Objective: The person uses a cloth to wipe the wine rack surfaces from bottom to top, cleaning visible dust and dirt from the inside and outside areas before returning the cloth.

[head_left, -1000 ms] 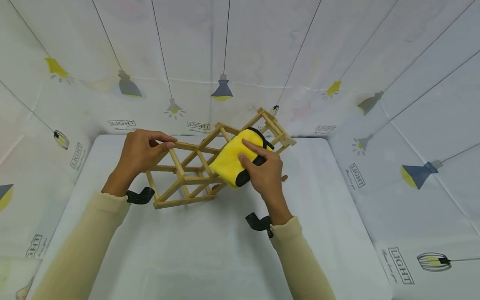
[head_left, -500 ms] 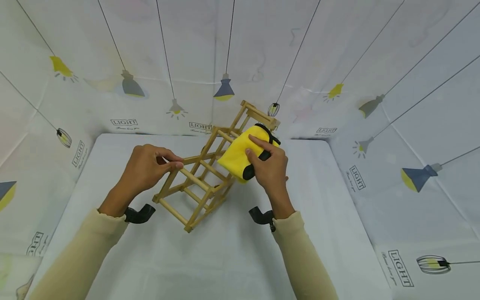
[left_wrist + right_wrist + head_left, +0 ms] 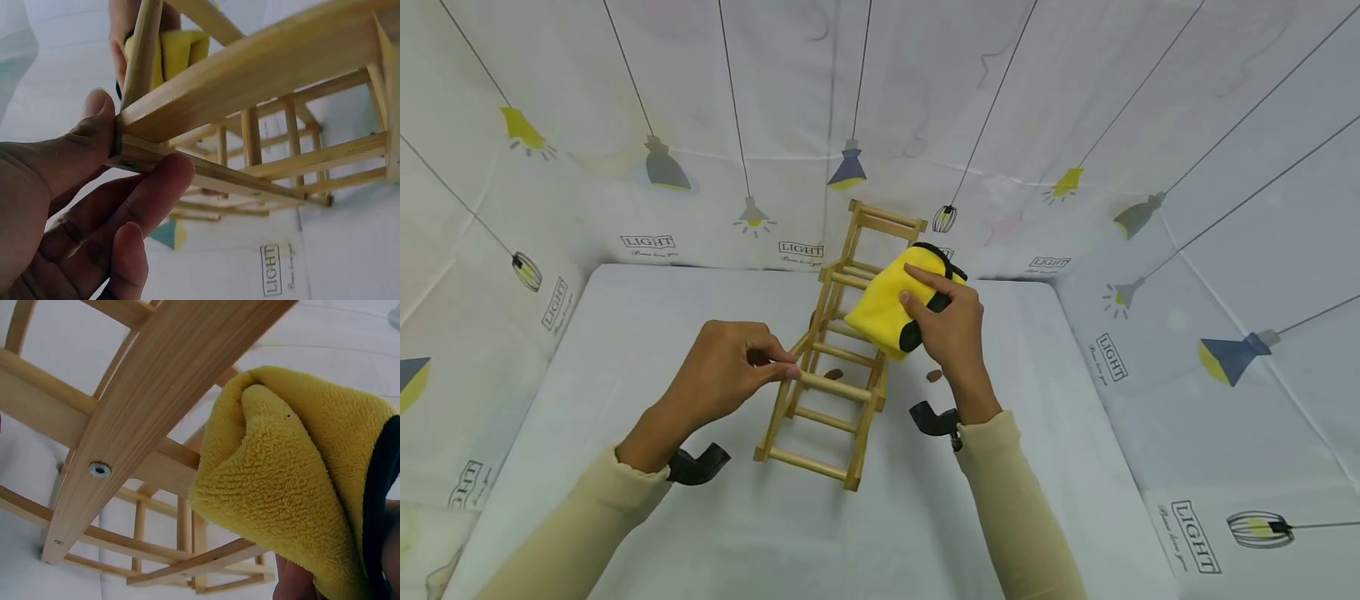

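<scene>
A tiered wooden rack (image 3: 838,387) with rungs and slats stands tilted in the middle of the table. My left hand (image 3: 726,367) pinches one of its corners between thumb and fingers; the left wrist view shows the thumb on one side of the wooden bar (image 3: 250,72) and a fingertip on the other. In my right hand (image 3: 953,333) is a folded yellow cloth (image 3: 883,307) with black edging, gripped by thumb and fingers. The fluffy cloth (image 3: 281,481) lies against or just beside the rack's side rail (image 3: 140,412); contact cannot be told.
Small brown oval pieces (image 3: 934,376) lie on the white-covered table (image 3: 760,533) near the rack. A white backdrop (image 3: 700,208) printed with lamps stands behind and at both sides. Each wrist carries a black camera mount (image 3: 698,465).
The rack has turned from lying crosswise to pointing away from me, its near end swinging right and closer. My left hand moved right and nearer with it; my right hand shifted slightly right, holding the cloth.
</scene>
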A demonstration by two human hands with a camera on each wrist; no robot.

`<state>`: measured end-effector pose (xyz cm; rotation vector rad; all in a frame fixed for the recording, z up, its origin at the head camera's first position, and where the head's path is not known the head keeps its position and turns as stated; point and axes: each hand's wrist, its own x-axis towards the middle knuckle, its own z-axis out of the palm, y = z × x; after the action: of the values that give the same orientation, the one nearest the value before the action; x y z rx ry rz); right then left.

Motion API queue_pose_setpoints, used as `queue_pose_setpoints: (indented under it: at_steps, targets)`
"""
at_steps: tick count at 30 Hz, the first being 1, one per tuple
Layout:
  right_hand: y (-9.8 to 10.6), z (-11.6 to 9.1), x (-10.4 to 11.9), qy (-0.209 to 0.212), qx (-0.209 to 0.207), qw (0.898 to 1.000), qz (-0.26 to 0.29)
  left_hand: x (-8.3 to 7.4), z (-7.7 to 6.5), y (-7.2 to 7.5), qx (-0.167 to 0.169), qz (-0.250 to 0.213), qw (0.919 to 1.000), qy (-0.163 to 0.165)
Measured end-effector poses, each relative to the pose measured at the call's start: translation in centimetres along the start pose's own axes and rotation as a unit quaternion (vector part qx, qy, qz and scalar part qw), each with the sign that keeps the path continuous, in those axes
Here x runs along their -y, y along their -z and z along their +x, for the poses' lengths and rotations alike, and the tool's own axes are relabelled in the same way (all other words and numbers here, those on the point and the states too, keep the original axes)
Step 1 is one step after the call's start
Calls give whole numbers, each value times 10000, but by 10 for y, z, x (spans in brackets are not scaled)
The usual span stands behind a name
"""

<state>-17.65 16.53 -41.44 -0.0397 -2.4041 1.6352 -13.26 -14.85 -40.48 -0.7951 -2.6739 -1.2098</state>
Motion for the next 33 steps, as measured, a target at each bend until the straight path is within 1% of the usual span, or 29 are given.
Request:
queue_pose_setpoints:
  at_steps: [3,5,7,9,12,14,17,19,21,23,26,30,33]
  targets:
    - [1,4,-2,-14,139,9998,152,-5,-3,-8,-40,39,9998,-173]
    - [2,7,-4,-40,222,9993,285,-8,-2,-12,-28,55,9997,-229]
    - [5,8,-7,-24,278,9984,489,-7,0,-14,78,-23,9998,-202]
    - [10,5,-8,49,295,9963,800,-3,3,-14,220,-152,9996,-75]
    - [20,-7,-4,167,263,9906,1332,9,14,-10,321,-343,9986,248]
    - [28,-17,1,161,260,9867,1599,19,24,-8,212,-416,9980,416]
    - [37,-33,9,-38,456,9825,1804,30,44,-5,-29,-462,9978,477]
    - [40,-44,13,-241,710,9797,1857,36,58,-7,-125,-482,9977,454]
    - [41,-55,14,-443,1002,9773,1814,40,71,-11,-128,-518,9977,427]
    - [40,-64,14,-585,1278,9745,1751,43,83,-16,-54,-548,9978,382]
    - [39,-79,12,-766,1574,9703,1671,48,97,-25,72,-596,9978,266]
    - [37,-94,11,-896,1778,9679,1534,53,108,-31,93,-609,9978,231]
    - [35,-100,13,-864,1801,9714,1285,55,111,-32,66,-591,9978,306]
